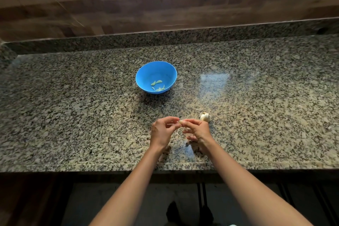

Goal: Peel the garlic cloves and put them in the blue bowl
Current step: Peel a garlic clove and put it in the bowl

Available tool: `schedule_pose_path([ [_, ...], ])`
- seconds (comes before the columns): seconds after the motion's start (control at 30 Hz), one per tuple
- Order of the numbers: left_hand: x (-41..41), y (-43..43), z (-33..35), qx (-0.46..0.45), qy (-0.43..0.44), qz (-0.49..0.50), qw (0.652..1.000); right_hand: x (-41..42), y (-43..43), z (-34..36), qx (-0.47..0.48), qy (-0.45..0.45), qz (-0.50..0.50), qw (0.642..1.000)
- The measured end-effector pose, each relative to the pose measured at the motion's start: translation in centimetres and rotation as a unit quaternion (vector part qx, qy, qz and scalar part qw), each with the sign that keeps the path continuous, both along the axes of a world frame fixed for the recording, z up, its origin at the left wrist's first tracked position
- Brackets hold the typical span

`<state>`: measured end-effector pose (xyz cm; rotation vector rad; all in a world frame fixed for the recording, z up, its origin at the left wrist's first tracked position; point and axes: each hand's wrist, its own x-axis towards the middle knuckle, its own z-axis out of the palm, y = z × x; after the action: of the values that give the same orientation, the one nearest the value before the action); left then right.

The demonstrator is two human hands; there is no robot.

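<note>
A blue bowl [145, 73] stands on the granite counter, with several peeled pale cloves [157, 84] lying in its bottom. Nearer to me, my left hand [162, 131] and my right hand [197, 130] meet above the counter and pinch one small garlic clove [180, 121] between their fingertips. A strip of papery skin [177, 132] hangs below the clove between the hands. The rest of the white garlic bulb [205, 116] lies on the counter just beyond my right hand.
The speckled granite counter [73, 115] runs left to right, with its front edge [110, 168] near my forearms. A low granite backsplash and a wooden wall rise behind the bowl. A window sits above.
</note>
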<state>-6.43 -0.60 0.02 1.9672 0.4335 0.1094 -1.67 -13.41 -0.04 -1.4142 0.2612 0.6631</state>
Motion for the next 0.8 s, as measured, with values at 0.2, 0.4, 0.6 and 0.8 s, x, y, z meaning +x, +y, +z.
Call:
schedule_pose_path([
  [0.2, 0.2, 1.0, 0.8, -0.204, 0.028, 0.005, 0.979, -0.2, -0.5, 0.3, 0.056, 0.071, 0.023, 0.996],
  [0.4, 0.2, 1.8, 0.6, -0.129, 0.01, -0.037, 0.991, 0.3, -0.5, 0.4, -0.013, -0.052, 0.117, 0.992],
  [0.6, 0.3, 2.1, 0.9, -0.088, 0.005, -0.066, 0.994, 0.8, -0.9, 0.6, -0.034, -0.093, 0.167, 0.981],
  [0.8, 0.4, 2.2, 1.5, -0.179, -0.003, -0.032, 0.983, 1.1, -0.2, 0.6, -0.006, -0.02, 0.109, 0.994],
])
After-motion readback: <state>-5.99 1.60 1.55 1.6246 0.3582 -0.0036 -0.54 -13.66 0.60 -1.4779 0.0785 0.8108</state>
